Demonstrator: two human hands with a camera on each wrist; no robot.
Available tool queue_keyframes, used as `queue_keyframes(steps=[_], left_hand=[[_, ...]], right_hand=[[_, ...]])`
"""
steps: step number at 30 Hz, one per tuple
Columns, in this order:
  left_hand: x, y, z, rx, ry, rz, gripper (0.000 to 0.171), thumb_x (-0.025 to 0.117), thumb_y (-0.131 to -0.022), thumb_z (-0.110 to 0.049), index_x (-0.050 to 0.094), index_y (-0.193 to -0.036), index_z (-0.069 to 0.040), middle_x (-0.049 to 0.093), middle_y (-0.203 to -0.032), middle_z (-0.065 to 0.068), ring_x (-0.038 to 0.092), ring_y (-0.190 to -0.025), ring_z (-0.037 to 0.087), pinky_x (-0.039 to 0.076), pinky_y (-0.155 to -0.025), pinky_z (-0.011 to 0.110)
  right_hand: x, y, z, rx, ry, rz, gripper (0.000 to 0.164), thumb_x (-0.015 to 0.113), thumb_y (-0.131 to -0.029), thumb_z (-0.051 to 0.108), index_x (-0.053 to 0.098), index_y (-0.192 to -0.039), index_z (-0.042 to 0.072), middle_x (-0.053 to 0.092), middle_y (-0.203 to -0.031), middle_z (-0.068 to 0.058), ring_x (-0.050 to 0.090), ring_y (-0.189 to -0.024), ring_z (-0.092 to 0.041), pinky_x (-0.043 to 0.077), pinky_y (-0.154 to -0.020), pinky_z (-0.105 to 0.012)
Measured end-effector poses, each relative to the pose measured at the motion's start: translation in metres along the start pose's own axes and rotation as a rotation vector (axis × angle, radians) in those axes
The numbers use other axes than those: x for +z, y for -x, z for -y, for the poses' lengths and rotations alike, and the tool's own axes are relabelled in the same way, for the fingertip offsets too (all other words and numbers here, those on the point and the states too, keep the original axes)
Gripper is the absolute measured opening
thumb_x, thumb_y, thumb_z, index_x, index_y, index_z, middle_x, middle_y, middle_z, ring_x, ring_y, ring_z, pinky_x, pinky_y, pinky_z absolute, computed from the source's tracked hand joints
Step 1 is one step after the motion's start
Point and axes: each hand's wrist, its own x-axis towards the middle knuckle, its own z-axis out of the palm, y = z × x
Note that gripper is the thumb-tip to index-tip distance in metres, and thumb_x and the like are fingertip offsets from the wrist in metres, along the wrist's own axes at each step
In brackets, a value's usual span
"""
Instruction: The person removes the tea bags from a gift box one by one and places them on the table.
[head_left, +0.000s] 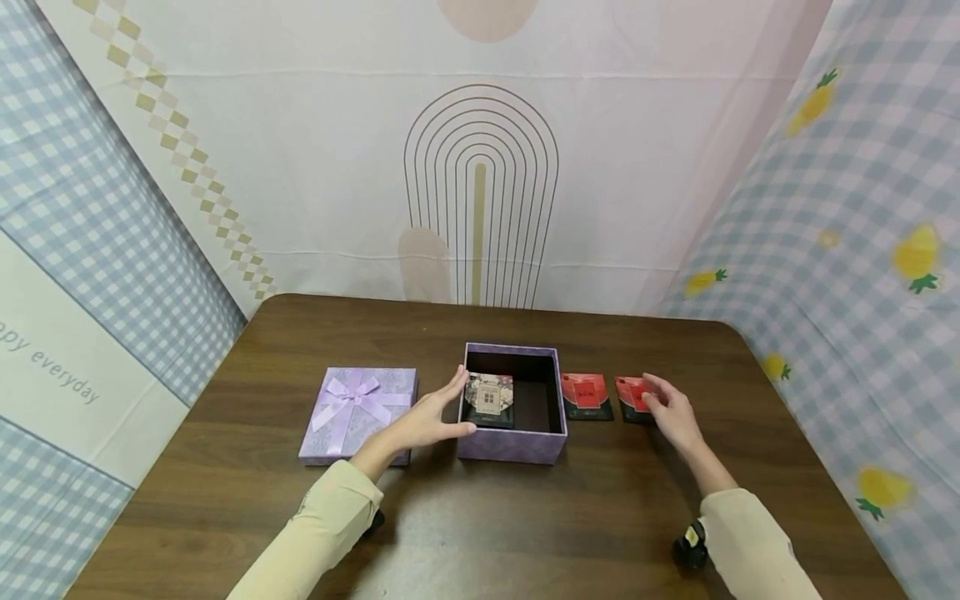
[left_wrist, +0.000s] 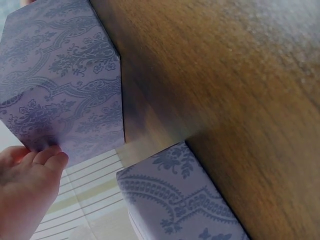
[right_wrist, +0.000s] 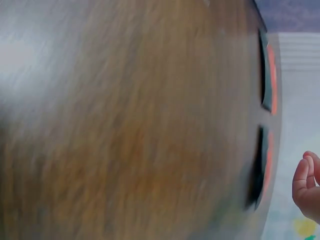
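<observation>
A purple box (head_left: 512, 446) stands uncovered on the table, its inside dark. A floral-topped tea packet (head_left: 490, 398) lies in its left part. My left hand (head_left: 426, 421) rests against the box's left side, thumb and fingers spread; in the left wrist view its fingertips touch the patterned wall. Two red and dark green packets lie right of the box: the nearer packet (head_left: 587, 397) sits close to its wall, the farther packet (head_left: 632, 398) lies under my right hand (head_left: 675, 414). The right wrist view shows the right hand's loosely bent fingers above that packet, with nothing visible between them.
A lilac lid (head_left: 322, 417) with a ribbon bow (head_left: 354, 398) lies left of the box, beside my left wrist. The brown wooden table (head_left: 487, 533) meets a patterned cloth backdrop (head_left: 337, 167) at the back, with checked cloth on both sides.
</observation>
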Motion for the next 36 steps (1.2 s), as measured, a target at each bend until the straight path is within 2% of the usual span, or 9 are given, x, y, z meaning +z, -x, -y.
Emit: queue_keyframes(steps=[4, 6, 8, 11, 21, 28, 30, 33, 36], left_hand=[[0.001, 0.0, 0.0, 0.003, 0.009, -0.005, 0.086, 0.065, -0.084, -0.027, 0.011, -0.145, 0.0, 0.001, -0.15, 0.015, 0.016, -0.135, 0.035, 0.017, -0.109, 0.047], [0.001, 0.0, 0.0, 0.005, 0.012, -0.009, 0.086, 0.065, -0.084, -0.027, 0.011, -0.145, 0.0, 0.001, -0.15, 0.016, 0.016, -0.135, 0.036, 0.017, -0.109, 0.047], [0.001, 0.0, 0.0, 0.008, 0.012, -0.012, 0.086, 0.065, -0.083, -0.027, 0.012, -0.145, 0.0, 0.001, -0.15, 0.016, 0.016, -0.135, 0.036, 0.017, -0.109, 0.047], [0.001, 0.0, 0.0, 0.007, 0.009, -0.012, 0.086, 0.066, -0.083, -0.026, 0.012, -0.144, 0.0, 0.001, -0.15, 0.016, 0.016, -0.135, 0.035, 0.017, -0.109, 0.046], [0.0, 0.001, 0.0, 0.007, 0.005, -0.01, 0.085, 0.065, -0.084, -0.026, 0.012, -0.144, 0.001, 0.001, -0.15, 0.016, 0.015, -0.135, 0.035, 0.016, -0.109, 0.046], [0.0, 0.001, -0.002, 0.009, 0.007, -0.009, 0.085, 0.065, -0.084, -0.025, 0.012, -0.144, 0.001, 0.001, -0.15, 0.016, 0.015, -0.135, 0.035, 0.016, -0.109, 0.046], [0.0, 0.001, -0.002, 0.008, 0.006, -0.007, 0.085, 0.065, -0.084, -0.025, 0.012, -0.144, 0.002, 0.001, -0.15, 0.016, 0.015, -0.135, 0.035, 0.016, -0.109, 0.045], [-0.001, 0.0, -0.002, 0.009, 0.006, -0.008, 0.085, 0.065, -0.084, -0.025, 0.012, -0.144, 0.003, 0.001, -0.15, 0.017, 0.015, -0.135, 0.035, 0.016, -0.109, 0.045], [-0.001, 0.001, -0.002, 0.013, 0.009, -0.009, 0.085, 0.065, -0.083, -0.025, 0.013, -0.144, 0.003, 0.001, -0.15, 0.017, 0.015, -0.135, 0.035, 0.016, -0.109, 0.046]], right_hand=[[0.007, -0.001, 0.012, -0.031, -0.021, 0.006, 0.04, 0.044, -0.095, 0.007, 0.04, -0.132, -0.008, 0.046, -0.13, -0.028, 0.042, -0.12, -0.035, 0.037, -0.087, -0.014], [0.01, -0.001, 0.019, -0.039, -0.028, 0.018, 0.04, 0.045, -0.096, 0.009, 0.04, -0.133, -0.006, 0.046, -0.13, -0.026, 0.043, -0.119, -0.035, 0.037, -0.078, -0.008], [0.014, -0.002, 0.026, -0.048, -0.045, 0.032, 0.041, 0.044, -0.096, 0.01, 0.04, -0.133, -0.005, 0.046, -0.131, -0.025, 0.044, -0.118, -0.035, 0.037, -0.076, -0.006], [0.02, -0.003, 0.037, -0.065, -0.081, 0.049, 0.041, 0.044, -0.096, 0.011, 0.04, -0.134, -0.004, 0.046, -0.131, -0.024, 0.044, -0.117, -0.035, 0.04, -0.075, -0.008], [0.047, -0.006, 0.081, -0.19, -0.155, 0.12, 0.039, 0.048, -0.094, 0.009, 0.044, -0.131, -0.004, 0.049, -0.13, -0.023, 0.043, -0.12, -0.035, 0.038, -0.085, -0.011], [0.072, -0.003, 0.106, -0.232, -0.248, 0.221, 0.039, 0.047, -0.093, 0.003, 0.043, -0.13, -0.008, 0.047, -0.129, -0.027, 0.056, -0.103, -0.03, 0.046, -0.08, -0.016], [0.079, -0.002, 0.112, -0.234, -0.27, 0.264, 0.039, 0.047, -0.093, 0.001, 0.041, -0.13, -0.009, 0.046, -0.129, -0.029, 0.058, -0.098, -0.031, 0.049, -0.08, -0.021], [0.087, 0.001, 0.12, -0.238, -0.241, 0.335, 0.041, 0.047, -0.093, 0.002, 0.039, -0.131, -0.01, 0.044, -0.13, -0.031, 0.059, -0.098, -0.033, 0.05, -0.083, -0.03], [0.095, 0.003, 0.128, -0.244, -0.141, 0.384, 0.043, 0.048, -0.093, 0.005, 0.039, -0.132, -0.009, 0.043, -0.131, -0.031, 0.057, -0.102, -0.036, 0.048, -0.087, -0.04]])
